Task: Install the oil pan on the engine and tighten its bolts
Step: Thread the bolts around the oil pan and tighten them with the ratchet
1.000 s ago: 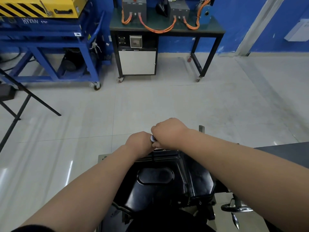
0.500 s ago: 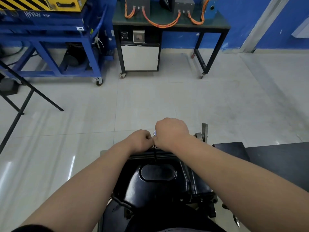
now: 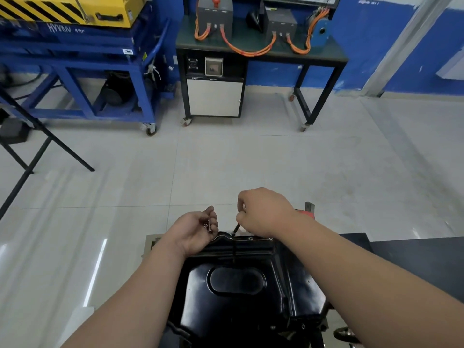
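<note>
Head view.
- Oil pan [image 3: 238, 285]: black, below and between both forearms, long axis running away from the person.
- Right hand [image 3: 263, 212]: fist closed round a driver [image 3: 235, 229]. The shaft is tilted, tip at the pan's far flange; this is the working hand.
- Left hand [image 3: 194, 231]: palm up, cupping spare bolts [image 3: 208, 226], just beside that flange.

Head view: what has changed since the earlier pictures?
The left grip moved left, apart from the right grip, and turned palm up, holding small silvery metal bolts. The right grip stayed at the far rim of the glossy black metal oil pan, holding a slim dark shaft.
</note>
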Demonstrator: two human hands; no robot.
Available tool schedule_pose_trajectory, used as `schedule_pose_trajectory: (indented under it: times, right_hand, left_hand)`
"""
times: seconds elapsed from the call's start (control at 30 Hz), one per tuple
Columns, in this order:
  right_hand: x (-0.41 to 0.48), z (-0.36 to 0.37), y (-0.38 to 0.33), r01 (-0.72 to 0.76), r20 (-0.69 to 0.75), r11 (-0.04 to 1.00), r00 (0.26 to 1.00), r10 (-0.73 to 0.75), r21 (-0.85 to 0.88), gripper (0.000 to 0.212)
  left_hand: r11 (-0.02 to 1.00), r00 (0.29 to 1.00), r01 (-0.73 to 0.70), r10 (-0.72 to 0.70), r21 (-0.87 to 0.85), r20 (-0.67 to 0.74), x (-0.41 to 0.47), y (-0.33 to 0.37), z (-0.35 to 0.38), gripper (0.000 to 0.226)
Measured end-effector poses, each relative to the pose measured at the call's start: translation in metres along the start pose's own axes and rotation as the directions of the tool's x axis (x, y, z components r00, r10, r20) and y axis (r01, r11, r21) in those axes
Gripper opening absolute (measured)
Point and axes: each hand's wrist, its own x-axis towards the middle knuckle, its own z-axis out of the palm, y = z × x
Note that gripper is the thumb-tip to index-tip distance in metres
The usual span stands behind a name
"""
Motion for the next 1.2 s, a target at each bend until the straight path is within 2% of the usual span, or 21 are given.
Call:
schedule_pose_trajectory:
  times: [0.07, 0.2, 0.33, 0.5, 0.73, 0.9, 1.07, 1.2]
  right_hand:
    - [0.000, -0.013, 0.001, -0.012, -0.032, 0.999, 0.999, 0.013, 0.042, 0.016]
    - [-0.004, -0.032, -0.002, -0.017, -0.088, 0.987, 0.996, 0.032, 0.162, 0.005]
    - [-0.006, -0.041, -0.007, -0.007, -0.111, 0.952, 0.993, 0.043, 0.305, 0.008]
    - [-0.007, -0.046, -0.002, -0.030, -0.132, 0.900, 0.986, 0.097, 0.436, 0.011]
    - [-0.008, -0.053, -0.001, -0.033, -0.159, 0.842, 0.977, 0.140, 0.538, 0.013]
    - [-0.007, -0.051, -0.005, -0.030, -0.145, 0.832, 0.980, 0.132, 0.554, 0.014]
    - [-0.006, -0.048, -0.001, -0.044, -0.139, 0.806, 0.978, 0.155, 0.590, 0.014]
    - [-0.007, -0.046, 0.000, -0.035, -0.132, 0.802, 0.981, 0.141, 0.596, 0.015]
  left_hand:
    - [1.000, 1.000, -0.008, 0.008, 0.024, 0.003, 0.003, -0.002, -0.001, 0.023]
    - [0.972, 0.996, -0.067, 0.079, 0.225, -0.044, 0.010, -0.006, -0.002, 0.020]
    - [0.954, 0.995, -0.050, 0.074, 0.295, -0.070, 0.010, -0.002, -0.007, 0.019]
    - [0.988, 0.993, -0.069, 0.082, 0.139, -0.086, 0.011, -0.001, -0.016, 0.013]
    - [0.999, 0.997, -0.012, 0.015, 0.042, -0.076, 0.017, 0.001, -0.021, 0.025]
    - [0.999, 0.999, 0.019, -0.017, -0.048, 0.043, 0.010, 0.003, -0.017, 0.020]
    - [0.973, 0.998, 0.017, -0.003, -0.230, 0.059, 0.008, 0.004, -0.019, 0.026]
    - [0.968, 0.998, 0.032, -0.017, -0.247, 0.060, 0.009, 0.006, -0.020, 0.028]
